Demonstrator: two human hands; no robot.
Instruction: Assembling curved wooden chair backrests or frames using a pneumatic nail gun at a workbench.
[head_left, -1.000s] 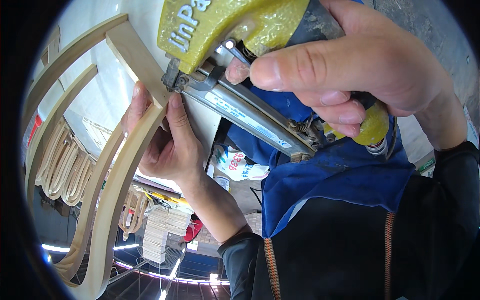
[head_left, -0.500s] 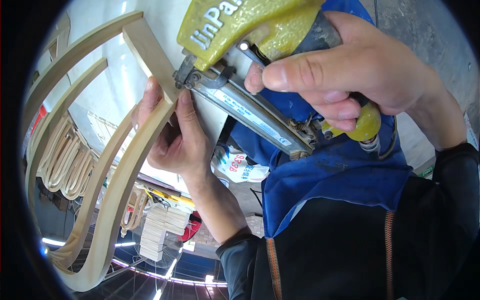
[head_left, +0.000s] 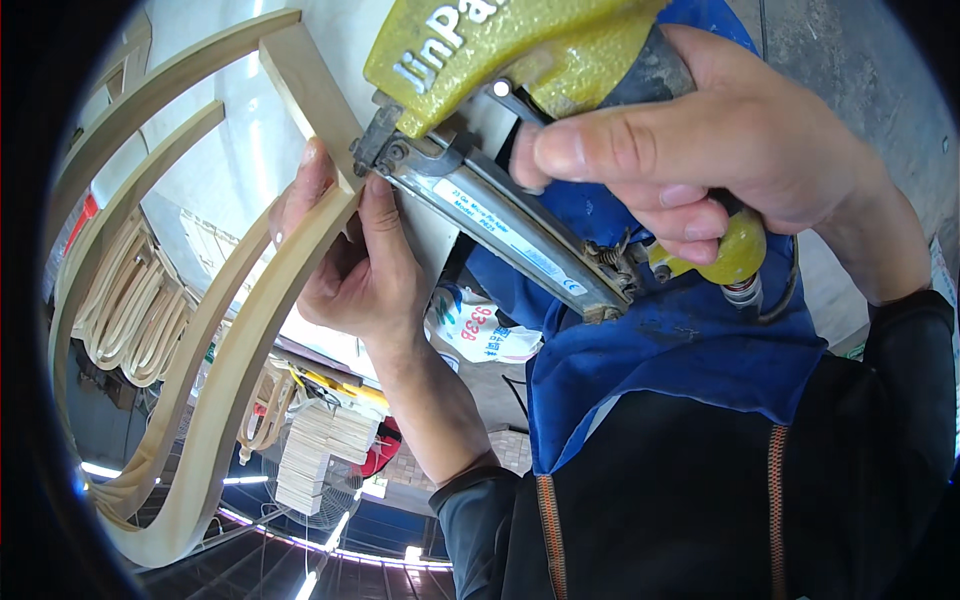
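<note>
On my left, a bundle of curved wooden pieces (head_left: 130, 300) sits beyond the wooden frame (head_left: 228, 390) I am working on; the frame's long bowed bars cross in front of it and partly block it. The frame spans the left side, over a white surface (head_left: 345, 40), and its flat crosspiece (head_left: 308, 95) meets a bowed bar at the corner by my fingers. Past the bars are a stack of pale boards (head_left: 318, 450) and a fan (head_left: 338, 508) partly hidden behind it.

My left hand (head_left: 355, 270) is closed around that corner, thumb on one side and a finger on the other, the remaining fingers partly hidden. The nose of the yellow nail gun (head_left: 500, 60) is right at the corner, just beside my thumb tip; I can't tell if it touches the wood. Farther right, a white printed bag (head_left: 480, 328) lies beneath the gun, beside my blue apron (head_left: 680, 360). My right hand (head_left: 700, 150) is wrapped around the gun's handle, forefinger blurred near the trigger. Grey floor (head_left: 850, 60) shows at far right.
</note>
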